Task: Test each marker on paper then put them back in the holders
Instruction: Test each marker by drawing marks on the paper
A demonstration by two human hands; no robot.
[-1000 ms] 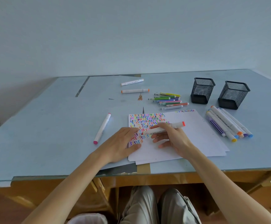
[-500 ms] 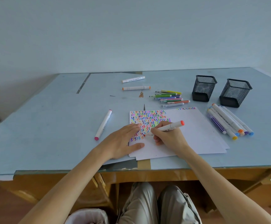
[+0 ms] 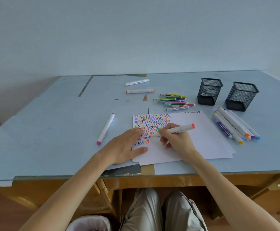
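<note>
Item: red-capped marker point(image 3: 176, 130), pinched in my right hand point(image 3: 176, 140); long axis runs from tip at lower left, on the paper point(image 3: 202, 139) beside the last squiggle row, up to the cap at right. My left hand point(image 3: 127, 145) lies flat, fingers straight, pressing the sheet's left edge. Two mesh holders point(image 3: 209, 91), empty as far as I can tell, stand far right, nearer my right hand.
</note>
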